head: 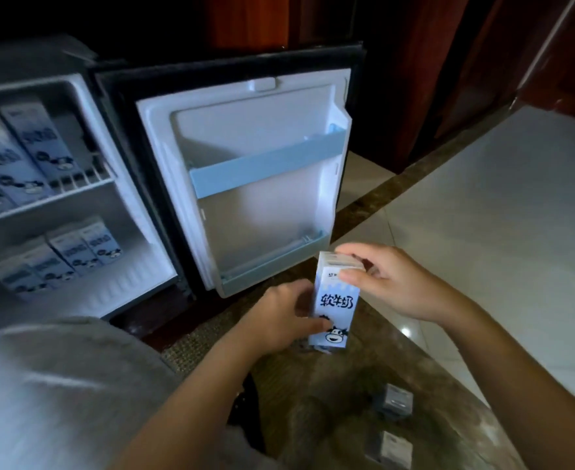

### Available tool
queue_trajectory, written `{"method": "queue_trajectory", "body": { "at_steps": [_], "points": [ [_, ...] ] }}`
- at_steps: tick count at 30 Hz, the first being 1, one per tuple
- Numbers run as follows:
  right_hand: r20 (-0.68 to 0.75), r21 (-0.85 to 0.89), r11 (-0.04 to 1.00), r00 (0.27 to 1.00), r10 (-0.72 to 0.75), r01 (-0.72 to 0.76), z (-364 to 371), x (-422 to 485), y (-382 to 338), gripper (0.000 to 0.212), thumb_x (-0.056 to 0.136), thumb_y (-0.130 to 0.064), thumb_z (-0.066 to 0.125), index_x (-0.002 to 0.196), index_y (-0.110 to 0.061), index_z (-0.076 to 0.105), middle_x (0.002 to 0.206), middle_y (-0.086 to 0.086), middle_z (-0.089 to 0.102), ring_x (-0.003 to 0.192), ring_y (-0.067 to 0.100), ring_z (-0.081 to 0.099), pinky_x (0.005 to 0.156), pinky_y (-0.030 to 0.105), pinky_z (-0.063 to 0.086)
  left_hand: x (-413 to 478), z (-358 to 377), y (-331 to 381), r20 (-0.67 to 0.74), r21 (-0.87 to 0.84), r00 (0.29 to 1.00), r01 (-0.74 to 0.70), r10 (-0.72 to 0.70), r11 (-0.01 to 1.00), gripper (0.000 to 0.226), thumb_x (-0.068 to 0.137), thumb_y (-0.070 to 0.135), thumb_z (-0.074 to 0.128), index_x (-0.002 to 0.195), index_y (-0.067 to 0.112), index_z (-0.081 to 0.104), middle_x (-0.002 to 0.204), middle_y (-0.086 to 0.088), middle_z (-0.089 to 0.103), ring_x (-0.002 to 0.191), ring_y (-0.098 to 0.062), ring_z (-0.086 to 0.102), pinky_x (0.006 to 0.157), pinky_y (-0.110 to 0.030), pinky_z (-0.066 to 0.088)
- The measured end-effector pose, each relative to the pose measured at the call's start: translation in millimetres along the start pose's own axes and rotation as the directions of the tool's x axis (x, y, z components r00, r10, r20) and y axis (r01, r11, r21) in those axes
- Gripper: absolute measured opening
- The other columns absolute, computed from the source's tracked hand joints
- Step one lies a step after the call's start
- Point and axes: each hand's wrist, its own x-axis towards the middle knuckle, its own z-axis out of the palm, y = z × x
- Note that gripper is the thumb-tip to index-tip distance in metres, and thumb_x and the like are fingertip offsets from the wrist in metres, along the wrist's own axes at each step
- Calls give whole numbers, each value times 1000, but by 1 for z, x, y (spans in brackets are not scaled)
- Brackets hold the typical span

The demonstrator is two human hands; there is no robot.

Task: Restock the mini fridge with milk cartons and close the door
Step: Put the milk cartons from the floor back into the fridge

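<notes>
At far left, the white mini fridge holds blue-and-white milk cartons on wire shelves; its smooth plastic door stands wide open. Before it, the left hand grips an upright cow-printed carton low down, and the right hand pinches its top. Two loose cartons lie lower right.

The room is dim, and the area above the fridge door is nearly black. Pale, cool light falls on the door's white liner and on the floor tiles right of the door, where one small glare spot shines. Left of the door the shelved cartons are smeared by blur; the carton below the door reads sharp. Straight edges bow toward the corners.
</notes>
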Motion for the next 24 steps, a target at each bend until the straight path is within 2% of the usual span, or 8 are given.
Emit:
{"method": "queue_trajectory", "body": {
  "at_steps": [3, 5, 7, 12, 15, 18, 22, 24],
  "points": [
    [-72, 50, 993, 992, -99, 103, -5, 22, -37, 21, 89, -33, 59, 108, -22, 60, 100, -8, 65, 96, 10, 62, 72, 35, 54, -17, -31, 5, -133, 3, 990, -53, 53, 999, 42, 81, 32, 70, 119, 27, 56, 113, 11, 67, 102, -5, 62, 91, -34, 52],
    [-147, 70, 982, 976, -162, 174, -5, 36, -63, 17, 85, -34, 64, 99, -27, 60, 90, -13, 65, 87, 8, 63, 71, 34, 51, -29, -52, 6, -232, 37, 971, -56, 63, 998, 42, 82, 33, 69, 121, 27, 54, 113, 10, 67, 101, -7, 62, 90, -37, 52],
    [-190, 70, 972, 959, -209, 225, -2, 50, -87, 18, 83, -32, 68, 99, -29, 60, 89, -15, 65, 85, 4, 62, 72, 33, 52, -39, -74, 5, -339, 90, 938, -45, 73, 995, 39, 81, 36, 68, 116, 25, 55, 110, 9, 67, 97, -9, 64, 86, -37, 54],
    [-259, 1, 957, 924, -280, 291, 12, 86, -148, 50, 77, -44, 68, 122, -29, 53, 103, -17, 64, 90, 0, 63, 78, 25, 54, -66, -122, 5, -570, 122, 819, -2, 71, 993, 36, 79, 48, 65, 102, 23, 56, 96, 8, 69, 84, -10, 66, 77, -41, 55],
    [-285, 11, 948, 910, -303, 319, 24, 107, -184, 63, 69, -57, 61, 124, -28, 54, 105, -15, 67, 93, 5, 63, 83, 33, 54, -80, -154, 2, -684, 123, 728, 63, 39, 990, 35, 80, 49, 64, 97, 19, 56, 90, 4, 67, 83, -16, 66, 76, -42, 54],
    [-291, 8, 945, 905, -310, 327, 40, 127, -216, 49, 64, -59, 63, 104, -30, 61, 96, -15, 69, 93, 8, 63, 80, 36, 54, -93, -184, -6, -758, 147, 652, 126, 30, 981, 34, 81, 46, 63, 99, 19, 55, 91, 5, 66, 86, -17, 65, 77, -42, 54],
    [-306, 1, 945, 900, -310, 326, 61, 155, -246, 40, 62, -59, 66, 89, -30, 60, 83, -15, 66, 85, 8, 62, 71, 31, 52, -107, -215, -25, -791, 186, 610, 173, 43, 967, 26, 84, 39, 63, 95, 18, 54, 88, 6, 64, 86, -15, 65, 76, -41, 54],
    [-311, -23, 954, 905, -291, 299, 73, 169, -257, 49, 59, -65, 63, 91, -28, 60, 85, -12, 66, 86, 13, 62, 71, 33, 52, -109, -229, -39, -796, 187, 605, 209, 23, 960, 23, 85, 36, 63, 94, 17, 52, 87, 4, 64, 85, -18, 65, 74, -42, 54]
  ]
}}
